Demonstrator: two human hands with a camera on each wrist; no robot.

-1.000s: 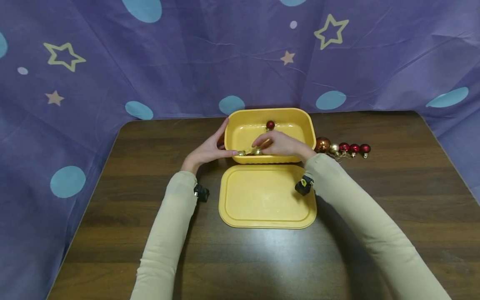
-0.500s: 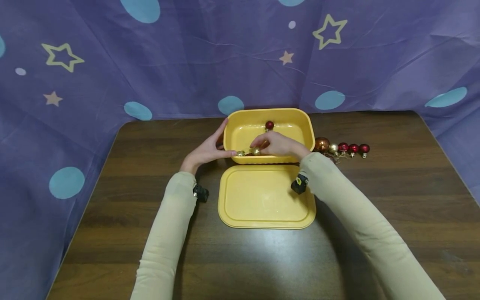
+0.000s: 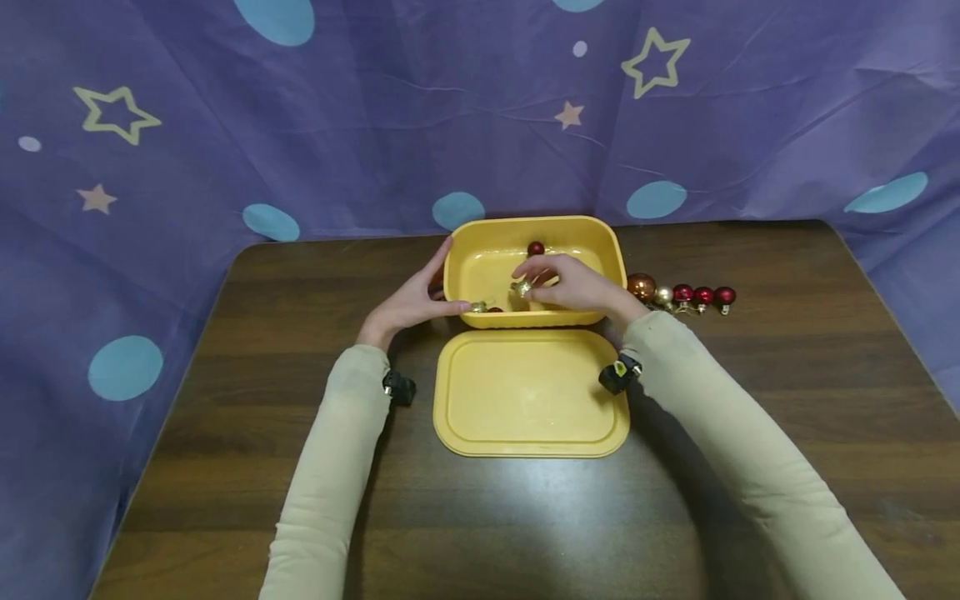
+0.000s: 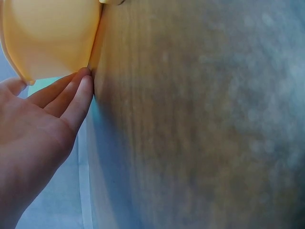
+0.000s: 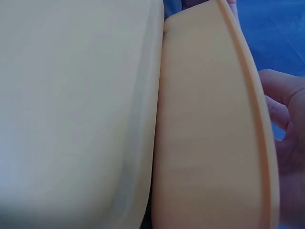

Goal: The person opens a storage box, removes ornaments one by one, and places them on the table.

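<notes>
A yellow plastic box (image 3: 576,223) stands near the back of the table, its inside facing up. At its left end my left hand (image 3: 408,304) holds it, thumb over the front left rim; the left wrist view has the fingers (image 4: 76,98) along the outer wall. Inside the box my right hand (image 3: 573,283) pinches a gold bauble (image 3: 521,289) between thumb and fingers. Another gold bauble (image 3: 478,307) and a dark red one (image 3: 495,310) lie by the front left corner. A red bauble (image 3: 536,248) rests toward the back. The right wrist view hides the baubles behind the box wall (image 5: 209,119).
A yellow lid (image 3: 531,396) lies flat in front of the box. Right of the box stretches a row: a copper bauble (image 3: 641,287), a champagne one (image 3: 663,295) and several red baubles (image 3: 703,296). A purple curtain (image 3: 360,125) hangs behind the wooden table (image 3: 480,525).
My right hand has drawn back to the right and slightly away from the box's front wall, bringing the gold bauble with it. The left hand keeps its place on the box.
</notes>
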